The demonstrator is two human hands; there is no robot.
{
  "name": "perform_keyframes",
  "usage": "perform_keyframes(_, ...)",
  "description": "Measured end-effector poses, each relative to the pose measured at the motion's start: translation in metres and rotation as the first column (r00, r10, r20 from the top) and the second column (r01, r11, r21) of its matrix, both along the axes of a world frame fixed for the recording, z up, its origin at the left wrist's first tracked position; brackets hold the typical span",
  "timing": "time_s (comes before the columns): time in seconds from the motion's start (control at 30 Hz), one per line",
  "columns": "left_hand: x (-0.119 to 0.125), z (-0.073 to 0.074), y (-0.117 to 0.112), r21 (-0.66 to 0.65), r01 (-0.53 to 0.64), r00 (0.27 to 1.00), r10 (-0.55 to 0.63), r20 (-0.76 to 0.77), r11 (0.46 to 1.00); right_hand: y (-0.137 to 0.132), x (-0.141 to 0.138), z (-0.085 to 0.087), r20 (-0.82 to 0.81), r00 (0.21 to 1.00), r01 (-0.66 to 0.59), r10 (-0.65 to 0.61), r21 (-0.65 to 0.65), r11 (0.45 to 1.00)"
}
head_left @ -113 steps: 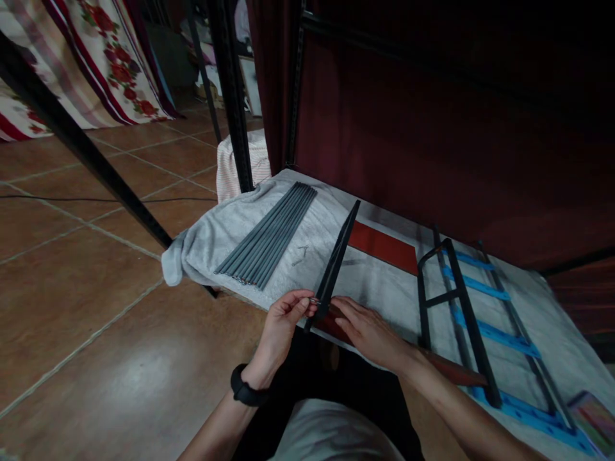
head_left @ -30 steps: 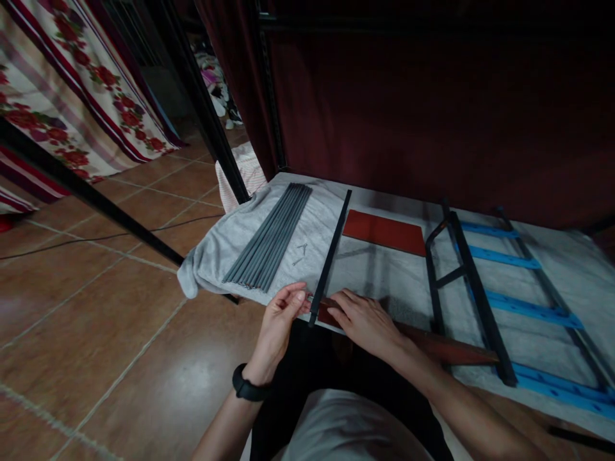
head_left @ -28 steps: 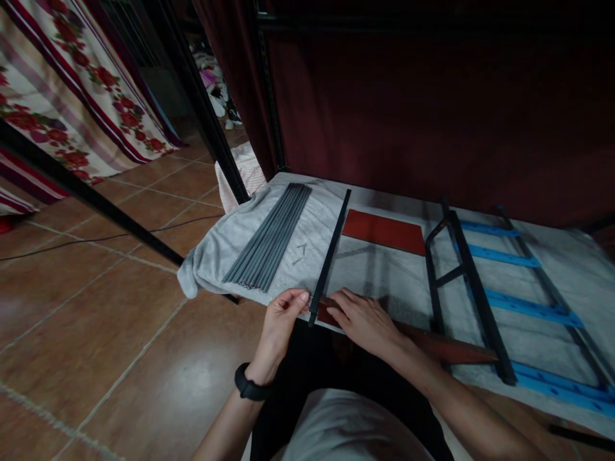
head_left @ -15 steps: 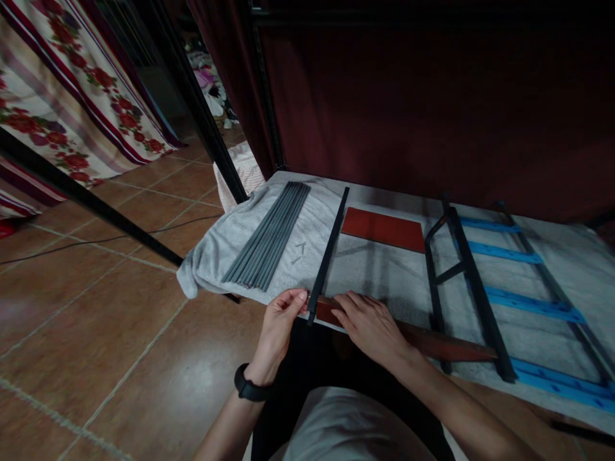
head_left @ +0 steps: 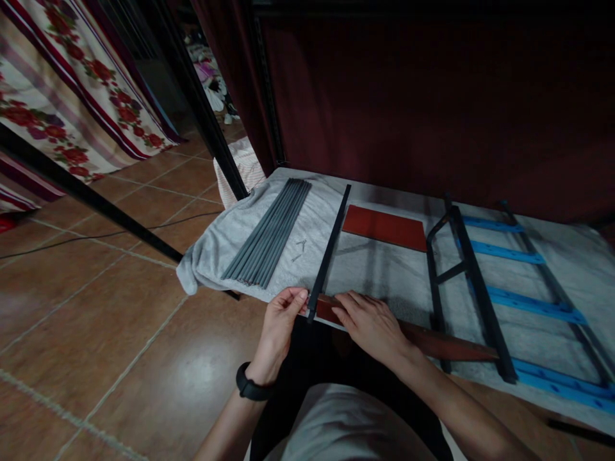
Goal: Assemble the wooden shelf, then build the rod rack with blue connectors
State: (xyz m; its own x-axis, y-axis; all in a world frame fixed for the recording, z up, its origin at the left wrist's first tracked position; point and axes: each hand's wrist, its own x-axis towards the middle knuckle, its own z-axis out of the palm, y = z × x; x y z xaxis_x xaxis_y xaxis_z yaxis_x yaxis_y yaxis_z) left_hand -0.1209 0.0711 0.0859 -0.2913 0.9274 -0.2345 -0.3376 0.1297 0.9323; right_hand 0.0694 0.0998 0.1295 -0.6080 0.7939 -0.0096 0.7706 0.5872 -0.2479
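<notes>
My left hand (head_left: 282, 314), a dark band on its wrist, is closed in a pinch beside the near end of a thin black bar (head_left: 331, 246). What sits between thumb and forefinger is too small to make out. My right hand (head_left: 369, 323) grips a long reddish-brown board (head_left: 439, 344), fingers over its top edge. The board's left end meets the black bar near my left fingertips, and its right end reaches a black metal frame (head_left: 473, 291). A few small metal pieces, apparently screws (head_left: 298, 246), lie on the cloth left of the bar.
Grey rods (head_left: 271, 230) lie bundled at left on the grey cloth (head_left: 375, 275). Behind my hands lies a flat reddish-brown panel (head_left: 384, 227). Blue slats (head_left: 507, 250) cross the frame at right. Black posts (head_left: 206, 102) and a dark red curtain (head_left: 408, 109) bound the surface.
The view has shifted very slightly. Both hands keep the same hold at the bar and the board.
</notes>
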Motion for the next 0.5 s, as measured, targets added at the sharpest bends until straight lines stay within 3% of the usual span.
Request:
perform_keyframes(0.23, 0.0002, 0.0034, -0.002, -0.037, 0.024, 0.997, -0.022, 0.075, 0.999, -0.0004, -0.0005, 0.0016, -0.004, 1.0, 0.003, -0.002, 0.002, 1.0)
perform_keyframes(0.5, -0.0005, -0.0015, 0.0002, -0.019, 0.008, 0.999, -0.007, 0.04, 1.0, -0.0003, -0.0005, 0.0031, -0.003, 1.0, 0.003, -0.003, -0.001, 1.0)
